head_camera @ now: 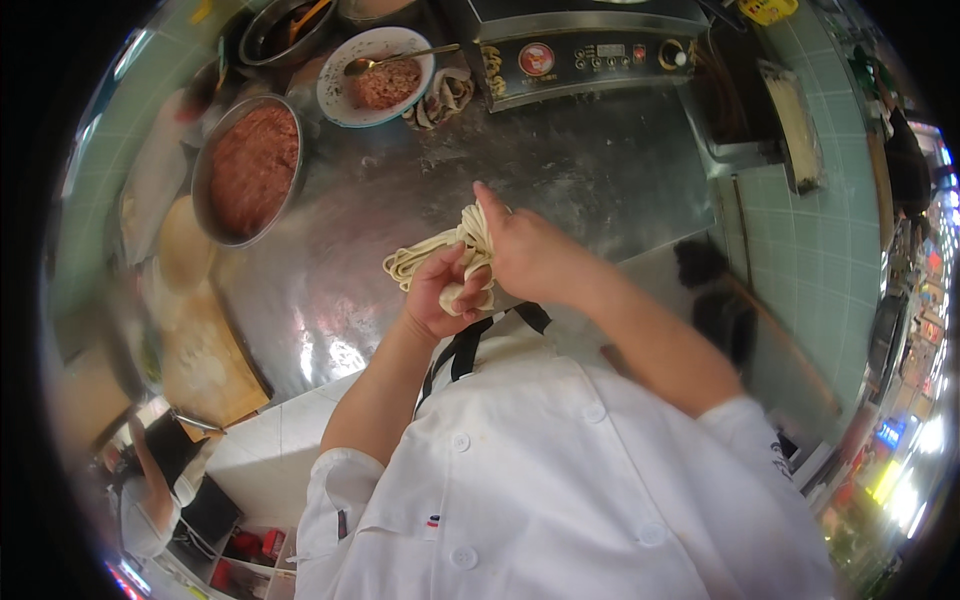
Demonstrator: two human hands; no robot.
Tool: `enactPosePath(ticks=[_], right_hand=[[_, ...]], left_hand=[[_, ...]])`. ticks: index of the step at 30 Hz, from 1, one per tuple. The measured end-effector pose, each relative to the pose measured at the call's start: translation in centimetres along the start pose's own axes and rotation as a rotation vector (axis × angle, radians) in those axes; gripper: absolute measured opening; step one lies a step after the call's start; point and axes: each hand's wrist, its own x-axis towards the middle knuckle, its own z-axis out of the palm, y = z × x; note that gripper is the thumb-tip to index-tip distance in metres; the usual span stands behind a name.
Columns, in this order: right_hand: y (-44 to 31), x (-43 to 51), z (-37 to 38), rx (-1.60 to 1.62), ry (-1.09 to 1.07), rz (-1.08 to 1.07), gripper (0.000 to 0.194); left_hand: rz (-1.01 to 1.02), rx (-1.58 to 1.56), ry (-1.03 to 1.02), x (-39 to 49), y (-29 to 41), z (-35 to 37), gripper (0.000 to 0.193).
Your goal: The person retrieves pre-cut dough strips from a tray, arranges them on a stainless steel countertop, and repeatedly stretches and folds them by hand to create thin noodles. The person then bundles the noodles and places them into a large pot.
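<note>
A looped bundle of pale dough noodles [420, 259] hangs between my two hands, close in front of my white jacket. My left hand [442, 292] is palm up, its fingers curled around the doughy end of the strands. On the other side, my right hand [529, 251] grips the upper part of the bundle, its index finger pointing away from me. The strands fold over and spread to the left past my left thumb. Part of the bundle is hidden behind my right hand.
Before me lies a metal worktop [360, 195]. At its left are a steel basin of minced meat [251, 172] and a floured wooden board [199, 345]. A white bowl [330, 86] with a spoon [405, 56], a crumpled cloth [446, 97] and a control-panel cooker [592, 64] stand at the back. Another person [146, 510] is at lower left.
</note>
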Motion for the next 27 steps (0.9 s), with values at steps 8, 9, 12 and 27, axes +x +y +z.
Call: enactPosePath(ticks=[8, 9, 12, 27], right_hand=[[-1.9, 0.0, -3.9, -0.096, -0.327, 0.056, 0.093], [-1.7, 0.2, -4.4, -0.066, -0.319, 0.062, 0.087], [0.6, -0.1, -5.0, 0.669, -0.275, 0.214, 0.08], [6.3, -2.3, 16.8, 0.716, 0.524, 0.273, 0.055]], left_hand=[[-0.103, 0.232, 0.113, 0.2, 0.9, -0.1, 0.033], [-0.11, 0.167, 0.002, 0.3, 1.1, -0.1, 0.037], [0.007, 0.022, -0.187, 0.3, 1.7, 0.3, 0.052], [-0.079, 0.216, -0.296, -1.3, 2.6, 4.6, 0.068]])
